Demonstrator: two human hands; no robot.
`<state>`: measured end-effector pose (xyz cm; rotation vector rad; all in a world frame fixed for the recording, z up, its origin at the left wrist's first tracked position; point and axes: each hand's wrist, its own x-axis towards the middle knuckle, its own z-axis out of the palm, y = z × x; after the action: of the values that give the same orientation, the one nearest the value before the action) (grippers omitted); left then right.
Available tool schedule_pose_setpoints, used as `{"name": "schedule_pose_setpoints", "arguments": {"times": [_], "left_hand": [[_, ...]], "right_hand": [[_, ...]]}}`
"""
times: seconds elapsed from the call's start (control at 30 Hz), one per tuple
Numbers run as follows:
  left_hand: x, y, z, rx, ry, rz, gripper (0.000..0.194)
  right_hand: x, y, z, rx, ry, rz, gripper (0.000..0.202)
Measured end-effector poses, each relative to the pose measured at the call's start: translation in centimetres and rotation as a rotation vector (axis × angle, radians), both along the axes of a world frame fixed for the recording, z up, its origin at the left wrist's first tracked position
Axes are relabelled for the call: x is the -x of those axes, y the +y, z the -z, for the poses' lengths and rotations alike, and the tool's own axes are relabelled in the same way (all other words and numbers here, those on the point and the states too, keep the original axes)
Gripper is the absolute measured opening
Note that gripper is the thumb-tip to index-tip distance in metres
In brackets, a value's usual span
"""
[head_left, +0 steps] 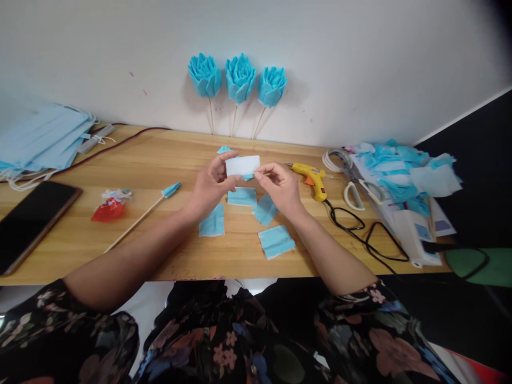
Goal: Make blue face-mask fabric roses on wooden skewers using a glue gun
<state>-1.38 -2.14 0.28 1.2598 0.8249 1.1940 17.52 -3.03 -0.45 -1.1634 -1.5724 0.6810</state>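
Observation:
Between my two hands, above the middle of the table, is a small rectangular piece of fabric (242,165), its white side towards me and a blue lower edge showing. My left hand (214,181) pinches its left end between thumb and fingers. At the lower right corner, the fingertips of my right hand (278,184) are pressed together on the piece. Below lie several loose blue fabric pieces (277,241). A thin wooden stick (134,228) with a rolled blue tip (172,190) rests left of my left forearm.
Three blue fabric flowers (240,78) on sticks lean against the wall. A yellow glue gun (314,178) with a black cable, scissors (354,196) and blue scraps (400,170) lie right. Left are face masks (48,136), a phone (36,224) and a red packet (109,209).

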Motion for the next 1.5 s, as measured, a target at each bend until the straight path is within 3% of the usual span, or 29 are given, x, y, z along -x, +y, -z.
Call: {"name": "schedule_pose_setpoints", "arguments": {"times": [0.1, 0.33, 0.53, 0.7, 0.87, 0.97, 1.07, 1.17, 1.37, 1.5], "left_hand": [[0.2, 0.3, 0.3, -0.025, 0.048, -0.022, 0.044], [0.3, 0.5, 0.9, -0.145, 0.164, -0.015, 0.045], [0.4, 0.7, 0.9, -0.202, 0.078, 0.002, 0.047], [0.3, 1.0, 1.0, -0.097, -0.097, 0.081, 0.057], [0.2, 0.4, 0.7, 0.037, 0.039, 0.184, 0.034], [0.3, 0.1, 0.6, 0.094, 0.115, 0.118, 0.029], [0.4, 0.3, 0.8, 0.143, 0.031, 0.090, 0.030], [0.5, 0.8, 0.9, 0.187, -0.089, 0.142, 0.029], [0.6, 1.0, 0.7, 0.242, -0.161, 0.180, 0.026], [0.5, 0.7, 0.4, 0.273, -0.130, 0.194, 0.024]], "right_hand": [[0.0, 0.2, 0.3, 0.025, 0.076, -0.042, 0.022], [-0.1, 0.4, 0.6, 0.111, 0.104, -0.184, 0.063], [-0.1, 0.1, 0.8, 0.105, -0.024, -0.197, 0.057], [0.1, -0.1, 0.4, 0.012, -0.045, -0.152, 0.054], [0.4, -0.1, 0.3, 0.000, -0.014, -0.109, 0.055], [0.3, -0.2, 0.3, -0.006, -0.060, -0.120, 0.053], [-0.2, -0.3, 0.0, -0.025, -0.110, -0.121, 0.049], [-1.2, -0.1, -0.7, -0.143, -0.186, -0.115, 0.045], [-2.1, 0.6, -1.1, -0.419, -0.510, -0.200, 0.061], [-1.6, 0.8, -0.5, -0.459, -0.545, -0.218, 0.046]]}}
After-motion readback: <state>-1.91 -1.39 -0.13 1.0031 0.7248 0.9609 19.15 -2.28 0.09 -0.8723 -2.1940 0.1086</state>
